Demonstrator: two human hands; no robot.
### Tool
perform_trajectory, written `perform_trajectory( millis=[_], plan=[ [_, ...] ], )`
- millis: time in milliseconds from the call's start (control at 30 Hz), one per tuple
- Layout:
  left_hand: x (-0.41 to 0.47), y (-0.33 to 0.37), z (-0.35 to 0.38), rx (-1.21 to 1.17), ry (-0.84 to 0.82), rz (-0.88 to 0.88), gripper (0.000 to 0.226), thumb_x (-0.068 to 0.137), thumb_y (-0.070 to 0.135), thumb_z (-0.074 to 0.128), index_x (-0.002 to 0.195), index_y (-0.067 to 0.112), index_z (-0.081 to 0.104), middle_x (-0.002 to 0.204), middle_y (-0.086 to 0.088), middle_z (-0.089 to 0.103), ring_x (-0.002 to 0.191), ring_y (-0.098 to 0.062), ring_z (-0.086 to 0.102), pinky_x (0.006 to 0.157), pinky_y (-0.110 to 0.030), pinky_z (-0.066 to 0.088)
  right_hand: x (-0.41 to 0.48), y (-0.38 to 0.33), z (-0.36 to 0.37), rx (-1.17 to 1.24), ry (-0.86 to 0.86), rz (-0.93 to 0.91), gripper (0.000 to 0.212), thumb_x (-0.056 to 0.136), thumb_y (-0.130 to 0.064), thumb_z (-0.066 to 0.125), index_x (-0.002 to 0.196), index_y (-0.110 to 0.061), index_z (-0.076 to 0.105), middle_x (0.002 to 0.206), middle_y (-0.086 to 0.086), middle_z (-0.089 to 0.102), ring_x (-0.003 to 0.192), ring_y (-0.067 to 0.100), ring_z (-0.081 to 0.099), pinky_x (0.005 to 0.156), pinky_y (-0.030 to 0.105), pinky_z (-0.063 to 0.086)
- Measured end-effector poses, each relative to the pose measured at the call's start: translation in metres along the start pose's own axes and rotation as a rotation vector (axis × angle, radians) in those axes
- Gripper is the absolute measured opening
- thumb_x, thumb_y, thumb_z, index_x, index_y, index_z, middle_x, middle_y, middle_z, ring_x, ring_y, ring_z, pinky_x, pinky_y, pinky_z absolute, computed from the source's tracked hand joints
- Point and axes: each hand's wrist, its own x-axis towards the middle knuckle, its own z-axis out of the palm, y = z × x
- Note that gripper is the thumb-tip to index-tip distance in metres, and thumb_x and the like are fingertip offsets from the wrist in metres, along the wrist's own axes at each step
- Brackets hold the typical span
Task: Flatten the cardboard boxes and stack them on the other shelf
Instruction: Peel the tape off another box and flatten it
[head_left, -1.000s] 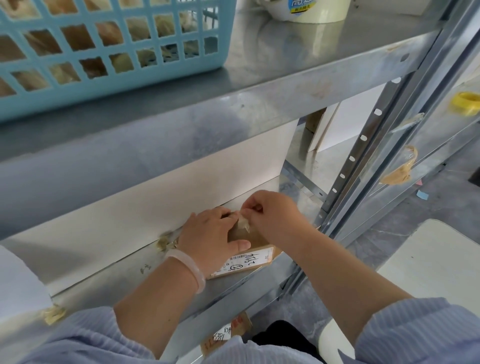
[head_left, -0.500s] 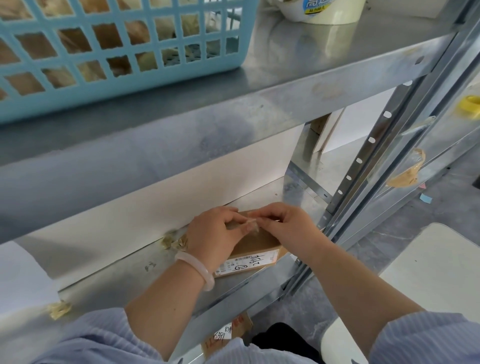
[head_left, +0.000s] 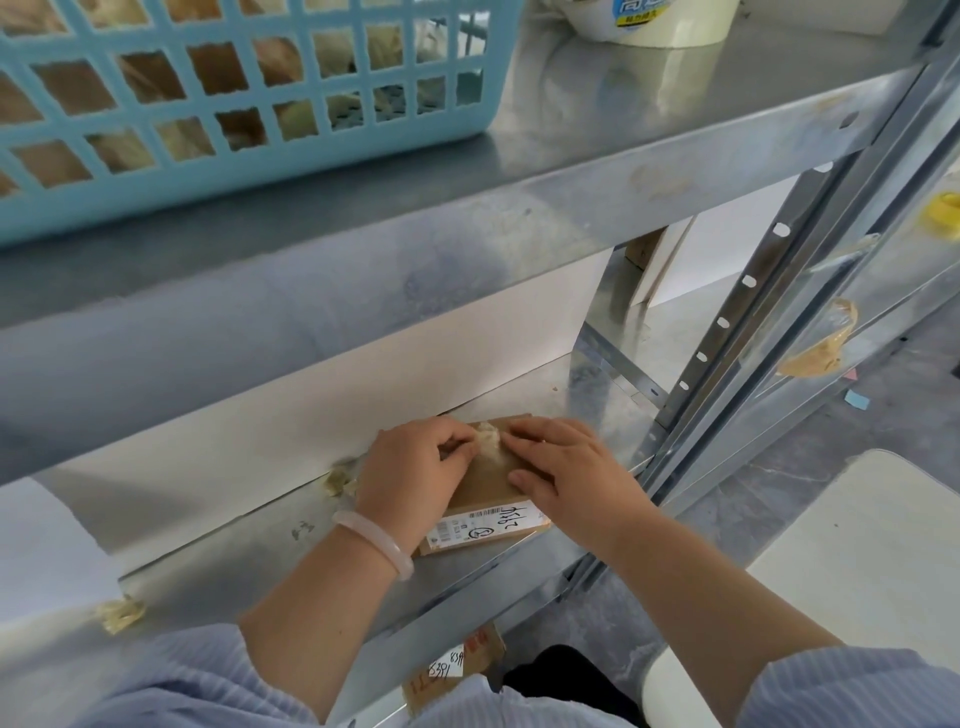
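A small brown cardboard box (head_left: 483, 493) with a white shipping label lies flat on the lower metal shelf (head_left: 260, 545), near its front edge. My left hand (head_left: 413, 475) rests on the box's left part, fingers curled and pinching a crumpled strip of clear tape (head_left: 488, 441) on its top. My right hand (head_left: 566, 478) presses on the box's right side, its fingertips at the same tape. Another labelled cardboard piece (head_left: 452, 670) shows below the shelf edge.
A blue plastic basket (head_left: 249, 150) with brown contents and a tape roll (head_left: 649, 21) sit on the upper shelf (head_left: 571, 171). Tape scraps (head_left: 122, 613) lie on the lower shelf. The perforated upright (head_left: 727, 312) stands right; a white surface (head_left: 857, 545) is lower right.
Both hands have shifted back over the box top; my right hand has spread flatter on the box, and the tape strip has bunched up between the fingertips.
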Motion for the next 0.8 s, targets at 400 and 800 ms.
perform_trajectory(
  millis=[400,800],
  plan=[
    [-0.003,-0.004,-0.027,0.515,-0.033,0.266,0.013,0.085,0.032,0.065,0.093,0.031,0.075,0.09,0.013,0.07,0.092,-0.019,0.06,0.098,-0.052,0.038,-0.001,-0.007,0.003,-0.099,0.024,-0.03,0.041,0.095,-0.04,0.05,0.136,-0.032,0.054,0.14,-0.014,0.048,0.129,0.013,0.034,0.112,0.038,0.031],
    [0.0,0.011,-0.004,0.501,-0.118,-0.036,0.025,0.084,0.057,0.055,0.101,0.039,0.058,0.093,0.017,0.062,0.101,-0.014,0.052,0.094,-0.039,0.034,0.004,-0.018,0.003,-0.2,0.006,-0.084,0.047,0.095,-0.036,0.045,0.141,-0.026,0.049,0.148,-0.011,0.043,0.14,0.012,0.03,0.117,0.031,0.015]
  ],
)
